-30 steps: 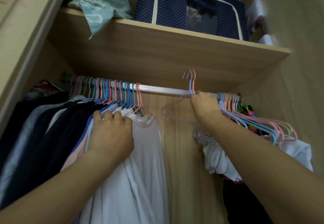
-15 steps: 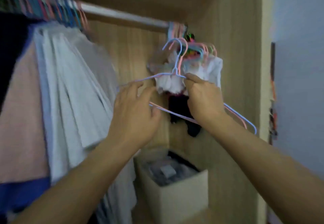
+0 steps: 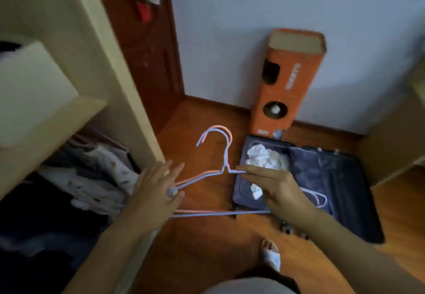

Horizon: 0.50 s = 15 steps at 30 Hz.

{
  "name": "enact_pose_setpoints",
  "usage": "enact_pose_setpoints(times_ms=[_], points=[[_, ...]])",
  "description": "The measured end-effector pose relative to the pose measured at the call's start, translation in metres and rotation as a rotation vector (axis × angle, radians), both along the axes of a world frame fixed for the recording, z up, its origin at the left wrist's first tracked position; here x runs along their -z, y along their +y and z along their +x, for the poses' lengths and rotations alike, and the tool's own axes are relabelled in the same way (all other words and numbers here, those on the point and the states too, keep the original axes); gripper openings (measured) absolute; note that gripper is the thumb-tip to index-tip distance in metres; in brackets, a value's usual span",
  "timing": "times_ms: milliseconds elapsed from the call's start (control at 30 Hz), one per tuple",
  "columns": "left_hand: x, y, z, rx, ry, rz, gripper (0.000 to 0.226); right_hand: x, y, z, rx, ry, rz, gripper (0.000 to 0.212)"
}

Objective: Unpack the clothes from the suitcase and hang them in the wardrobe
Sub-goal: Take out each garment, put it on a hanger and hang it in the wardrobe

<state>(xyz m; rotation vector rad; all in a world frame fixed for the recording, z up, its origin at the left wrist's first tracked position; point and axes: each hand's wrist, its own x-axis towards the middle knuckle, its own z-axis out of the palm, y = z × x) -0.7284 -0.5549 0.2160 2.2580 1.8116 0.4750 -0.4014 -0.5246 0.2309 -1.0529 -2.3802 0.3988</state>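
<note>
- Right hand [image 3: 279, 186]: fingertips pinch the hangers [image 3: 226, 155] just beside the neck, frame centre.
- Left hand [image 3: 156, 188]: fingers spread straight, touching the hangers' left corner.
- Hangers: two, pink and blue; judged light, thin, springy, prone to tangle; hold at neck.
- Suitcase [image 3: 333, 178]: open on floor, centre right, white clothes [image 3: 264, 158] inside; soft, gather by handfuls.
- Wardrobe [image 3: 96, 63]: left.

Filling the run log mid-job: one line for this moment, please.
stage: hangers fetched | right hand: pinches pink and blue hangers | left hand: fingers straight, at hangers' left end | suitcase: open on floor, clothes inside
</note>
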Motion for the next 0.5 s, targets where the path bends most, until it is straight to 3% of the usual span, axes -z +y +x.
enact_pose_setpoints(times_ms=[100, 133, 267, 333, 400, 500], points=[[0.027, 0.018, 0.081, 0.051, -0.181, -0.292, 0.020, 0.038, -0.007, 0.082, 0.134, 0.055, -0.097, 0.072], [0.036, 0.026, 0.112, 0.062, -0.244, -0.407, 0.019, 0.050, -0.008, 0.110, 0.182, 0.050, -0.132, 0.076], [0.078, 0.061, 0.230, 0.053, -0.455, -0.741, 0.049, 0.105, -0.004, 0.231, 0.347, 0.027, -0.209, 0.062], [0.100, 0.078, 0.286, 0.089, -0.437, -0.847, 0.038, 0.126, -0.003, 0.287, 0.424, -0.025, -0.245, 0.067], [0.115, 0.090, 0.339, 0.163, -0.419, -0.882, 0.012, 0.139, -0.004, 0.334, 0.504, -0.068, -0.301, 0.070], [0.136, 0.117, 0.411, 0.232, -0.373, -0.870, 0.019, 0.158, 0.004, 0.393, 0.631, -0.103, -0.357, 0.064]])
